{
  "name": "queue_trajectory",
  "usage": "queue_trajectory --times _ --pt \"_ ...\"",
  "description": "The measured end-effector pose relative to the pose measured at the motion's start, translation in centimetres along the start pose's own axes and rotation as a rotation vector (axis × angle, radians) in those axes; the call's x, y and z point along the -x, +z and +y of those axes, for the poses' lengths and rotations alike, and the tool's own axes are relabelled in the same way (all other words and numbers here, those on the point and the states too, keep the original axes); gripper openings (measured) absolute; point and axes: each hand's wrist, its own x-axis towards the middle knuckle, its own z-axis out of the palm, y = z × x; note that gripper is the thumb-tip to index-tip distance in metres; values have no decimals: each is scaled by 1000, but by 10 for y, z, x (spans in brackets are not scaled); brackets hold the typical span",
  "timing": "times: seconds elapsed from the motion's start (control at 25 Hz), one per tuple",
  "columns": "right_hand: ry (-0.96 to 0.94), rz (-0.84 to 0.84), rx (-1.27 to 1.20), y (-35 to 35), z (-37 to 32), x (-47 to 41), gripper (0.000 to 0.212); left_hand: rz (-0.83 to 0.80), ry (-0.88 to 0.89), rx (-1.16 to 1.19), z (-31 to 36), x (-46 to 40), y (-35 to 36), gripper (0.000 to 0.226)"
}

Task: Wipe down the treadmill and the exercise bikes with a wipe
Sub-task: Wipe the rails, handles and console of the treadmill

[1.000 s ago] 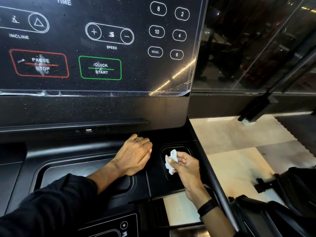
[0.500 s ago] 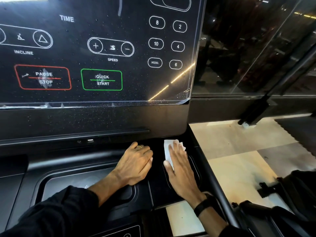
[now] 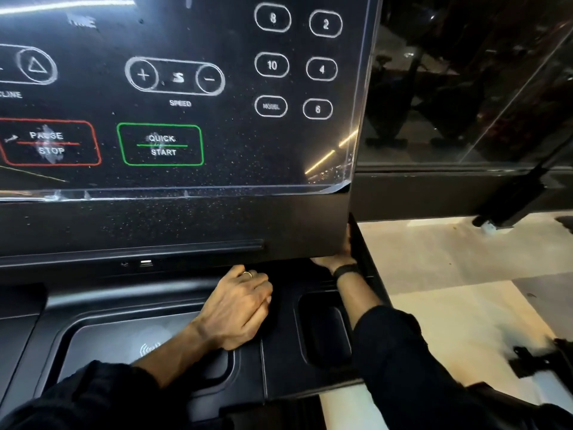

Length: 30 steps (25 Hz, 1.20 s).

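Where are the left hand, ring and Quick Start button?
left hand (image 3: 237, 308), head view, back of the hand
ring (image 3: 247, 274), head view, band on a finger
Quick Start button (image 3: 160, 145), head view, its centre line

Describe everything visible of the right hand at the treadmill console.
Little of the right hand shows: it is pushed into the gap beneath the console panel, at the panel's right corner, so the fingers and any grip are hidden behind it. Only the heel of the hand and the wrist appear, the wrist wearing a dark band. A dark sleeve covers the forearm, which passes over the right side of the cup recess. No wipe is visible; whether the hand holds one cannot be told.
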Motion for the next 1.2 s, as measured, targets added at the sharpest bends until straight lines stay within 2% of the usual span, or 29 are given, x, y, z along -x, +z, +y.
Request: queue_trajectory --times 0.04,0.12,0.2,0.24,0.28,0.32,0.44,0.48,0.52,0.6,0.68,0.72,0.8,0.92,0.96,1.0,1.12,1.16,1.2 --pt "-129 -31 -75 5 -17 8 71 -1 8 -3 0 0 0 24" --pt "-479 29 -27 24 -39 52 51 5 22 1 0 1 0 23" --pt "-710 107 47 39 -20 95 58 17 27 19 1 2 -1 23" --pt "-721 145 72 34 5 100 63 15 20 23 1 2 -1 24" --pt "-647 194 86 35 39 88 69 8 10 24 2 2 -1 23" --pt "-494 181 72 30 69 75 75 3 -2 21 2 2 0 22" --pt "90 -76 -336 -9 106 10 95 -23 3 14 0 -1 0 20" --pt "179 -95 -390 -18 97 -7 97 -44 23 6 0 0 0 19" --pt "155 -26 -350 -18 82 -14 98 -61 48 -7 1 0 -1 19" --pt "-122 119 -125 1 62 -9 100 -86 111 -24 0 -1 -3 20" --pt "-427 112 86 25 70 45 96 -109 170 -35 2 -2 -2 21" --pt "-451 147 96 37 86 70 93 -131 174 -35 3 -2 -2 21" --pt "-308 145 -93 45 124 84 92 -143 171 -16 4 -3 -2 19" --pt "42 -250 -754 27 161 85 90 -157 173 11 2 -7 -4 17" --pt "94 -330 -835 23 171 98 91 -174 144 5 4 -5 -3 16" --pt "153 -374 -805 24 172 120 96 -187 118 -7 7 -3 -2 16" --pt "164 -301 -321 33 138 174 123 -187 121 14 11 -6 2 17" --pt "153 -294 -238 33 123 170 127 -200 126 16 7 -9 0 17" --pt "98 -201 -183 37 111 167 124 -212 120 7 6 -10 -1 17"
